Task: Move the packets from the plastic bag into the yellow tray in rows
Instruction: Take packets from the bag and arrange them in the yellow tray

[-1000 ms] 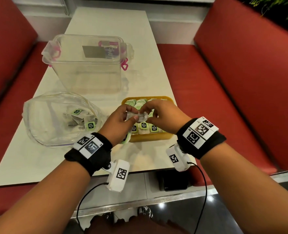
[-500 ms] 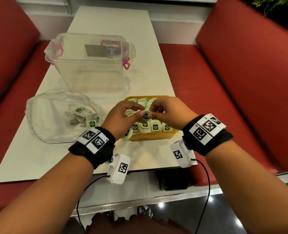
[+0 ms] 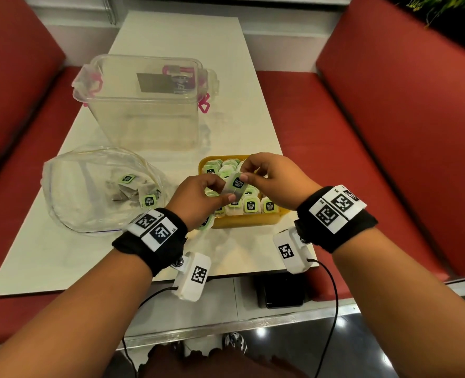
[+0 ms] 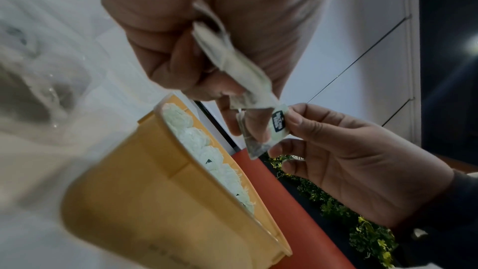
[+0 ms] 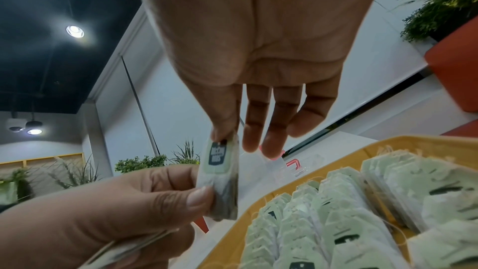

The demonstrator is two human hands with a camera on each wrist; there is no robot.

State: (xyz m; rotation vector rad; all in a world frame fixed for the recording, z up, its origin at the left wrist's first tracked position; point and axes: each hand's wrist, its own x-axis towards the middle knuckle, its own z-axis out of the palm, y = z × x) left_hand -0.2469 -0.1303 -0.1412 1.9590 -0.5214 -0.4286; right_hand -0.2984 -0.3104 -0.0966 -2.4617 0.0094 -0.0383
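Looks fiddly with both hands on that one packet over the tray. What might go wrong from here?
The packet is held only by fingertip pinches of the left hand and right hand; it may slip and land crooked on the rows in the yellow tray. The left hand also holds spare packets, which might drop. The tray looks nearly full, so squeezing in could disturb neighbours.

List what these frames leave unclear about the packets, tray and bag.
- Yellow tray: head view, both hands cover its middle rows, so no packet count.
- Held packet: the left hand and right hand pinch it; the tag print is too small to read.
- Spare packets in the left hand: left wrist view, blurred, number unclear.
- Plastic bag: creased film blurs the remaining packets.
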